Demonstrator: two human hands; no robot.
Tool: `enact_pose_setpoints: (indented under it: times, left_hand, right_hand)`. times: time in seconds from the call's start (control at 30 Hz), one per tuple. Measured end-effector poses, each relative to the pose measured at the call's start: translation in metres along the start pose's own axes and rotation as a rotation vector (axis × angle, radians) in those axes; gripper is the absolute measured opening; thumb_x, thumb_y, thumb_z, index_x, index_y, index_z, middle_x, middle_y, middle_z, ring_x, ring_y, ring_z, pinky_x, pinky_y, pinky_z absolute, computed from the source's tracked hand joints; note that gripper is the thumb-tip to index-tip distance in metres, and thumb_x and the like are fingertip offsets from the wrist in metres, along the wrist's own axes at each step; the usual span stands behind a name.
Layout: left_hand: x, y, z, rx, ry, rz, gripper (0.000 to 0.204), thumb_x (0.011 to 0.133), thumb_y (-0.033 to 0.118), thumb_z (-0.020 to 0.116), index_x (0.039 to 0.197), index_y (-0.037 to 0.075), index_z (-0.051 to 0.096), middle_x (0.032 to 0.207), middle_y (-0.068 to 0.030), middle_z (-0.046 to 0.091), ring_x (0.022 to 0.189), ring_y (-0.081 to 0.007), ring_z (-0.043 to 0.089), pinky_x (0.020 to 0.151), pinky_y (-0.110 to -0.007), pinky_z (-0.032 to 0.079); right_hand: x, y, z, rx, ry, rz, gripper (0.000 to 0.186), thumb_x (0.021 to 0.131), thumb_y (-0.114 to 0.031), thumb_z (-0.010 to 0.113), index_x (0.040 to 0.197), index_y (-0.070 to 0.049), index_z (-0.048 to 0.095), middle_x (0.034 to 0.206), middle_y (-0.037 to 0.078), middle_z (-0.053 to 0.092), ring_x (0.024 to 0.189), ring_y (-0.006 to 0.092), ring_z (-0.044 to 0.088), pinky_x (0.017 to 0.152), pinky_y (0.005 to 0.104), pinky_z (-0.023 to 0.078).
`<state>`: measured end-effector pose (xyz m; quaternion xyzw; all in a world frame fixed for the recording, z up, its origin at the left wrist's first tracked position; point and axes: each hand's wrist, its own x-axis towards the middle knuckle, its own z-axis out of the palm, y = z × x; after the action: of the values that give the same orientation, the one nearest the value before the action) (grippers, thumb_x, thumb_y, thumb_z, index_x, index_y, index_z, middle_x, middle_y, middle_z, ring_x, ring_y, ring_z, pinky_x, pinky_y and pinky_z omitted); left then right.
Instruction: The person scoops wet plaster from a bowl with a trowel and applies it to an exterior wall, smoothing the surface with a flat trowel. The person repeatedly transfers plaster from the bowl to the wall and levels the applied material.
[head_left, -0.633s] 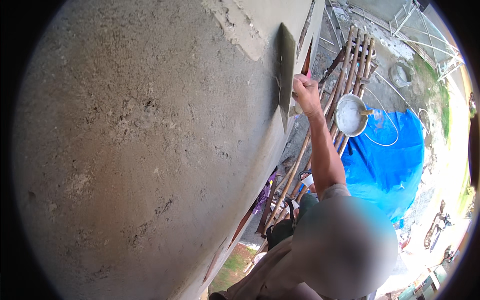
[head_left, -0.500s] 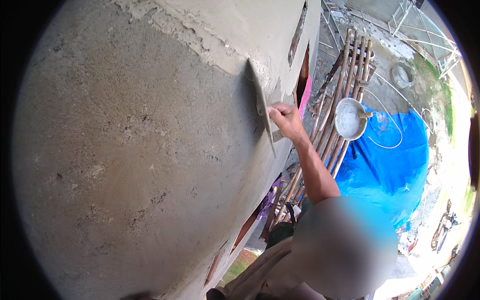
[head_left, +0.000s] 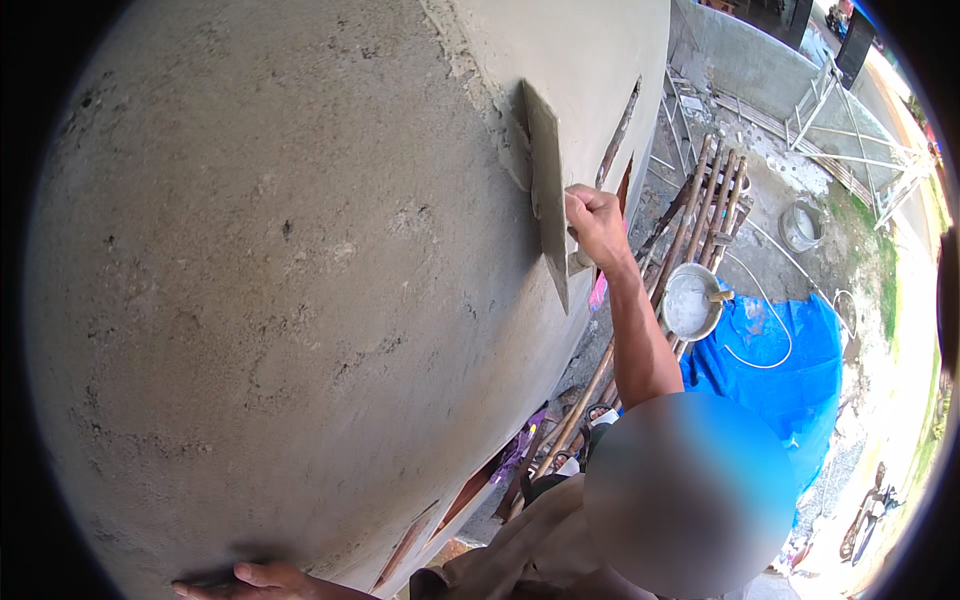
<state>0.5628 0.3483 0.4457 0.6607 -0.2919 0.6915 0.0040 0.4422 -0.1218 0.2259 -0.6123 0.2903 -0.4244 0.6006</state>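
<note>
One bare left hand point(head_left: 240, 580) lay at the near edge of the scene, partly cut off by it, its fingers stretched out and the thumb set apart; whether the palm pressed on the rough grey cement wall point(head_left: 280, 300) or hovered just off it could not be told. Farther along, to the right, the bare right hand point(head_left: 597, 225) was closed in a fist around the handle of a flat, long-bladed grey trowel point(head_left: 547, 180). The trowel stood at the wall, tilted and seen almost edge-on, by the ragged border of a smooth, pale grey plaster layer point(head_left: 585, 80); contact along the blade was unclear.

Right of that hand, a round, grey-rimmed bucket point(head_left: 691, 337) held a whitish-grey mix point(head_left: 685, 302), well below its rim, and a short light-brown wooden handle point(head_left: 721, 296) stuck out over the right side. It stood by several long, brown wooden poles point(head_left: 704, 205), with a crumpled bright blue tarp point(head_left: 770, 345) just to its right. Farther off, on grey ground, was a second round, pale bucket point(head_left: 815, 240); its greyish contents were too small to make out. Farthest lay a low grey boundary wall point(head_left: 750, 60).
</note>
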Motion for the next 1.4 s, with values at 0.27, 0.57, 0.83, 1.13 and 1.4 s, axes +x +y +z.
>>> enact_pose_setpoints:
  times: [0.27,0.57,0.83,1.13,1.4]
  left_hand:
    - [0.001,-0.003,0.005,0.045,0.008,0.079,0.065,0.098,0.054,0.032,0.142,0.006,0.032,0.144,-0.0150,0.040,0.135,-0.0349,0.034,0.109,-0.054,0.030]
    - [-0.009,-0.006,0.004,0.079,0.025,-0.041,0.064,0.097,0.053,0.038,0.142,0.008,0.033,0.144,-0.0120,0.042,0.138,-0.0336,0.032,0.112,-0.053,0.023]
    - [-0.025,0.001,0.000,0.043,-0.042,-0.110,0.063,0.098,0.050,0.038,0.142,0.006,0.032,0.146,-0.0155,0.039,0.139,-0.0346,0.029,0.113,-0.053,0.017]
    - [-0.019,0.004,-0.004,0.070,-0.062,-0.110,0.063,0.098,0.050,0.038,0.143,0.006,0.031,0.146,-0.0159,0.039,0.139,-0.0358,0.029,0.113,-0.052,0.016]
    - [-0.026,-0.002,0.002,0.098,-0.041,-0.113,0.061,0.097,0.046,0.040,0.142,0.006,0.032,0.145,-0.0170,0.040,0.139,-0.0361,0.028,0.114,-0.053,0.012]
  right_hand:
    - [0.017,-0.091,0.001,-0.014,-0.122,-0.051,0.037,0.086,-0.036,0.064,0.079,0.001,0.068,0.062,0.000,0.056,0.057,0.0098,0.048,0.052,0.0274,0.038]
    - [0.020,-0.170,-0.018,-0.021,-0.136,-0.343,0.041,0.086,-0.038,0.066,0.080,0.003,0.071,0.068,0.006,0.063,0.063,0.0117,0.054,0.056,0.0284,0.043]
    - [0.110,-0.280,-0.002,-0.090,-0.152,-0.396,0.043,0.085,-0.040,0.061,0.062,-0.005,0.055,0.052,-0.003,0.039,0.047,0.0070,0.034,0.045,0.0269,0.028]
    - [0.047,-0.185,0.010,-0.236,-0.249,-0.304,0.037,0.087,-0.036,0.065,0.075,-0.001,0.069,0.059,0.002,0.058,0.058,0.0097,0.048,0.053,0.0305,0.038]
    - [0.044,-0.236,-0.008,0.051,-0.208,-0.247,0.038,0.089,-0.033,0.061,0.068,-0.002,0.061,0.058,-0.001,0.048,0.051,0.0066,0.043,0.047,0.0264,0.036]
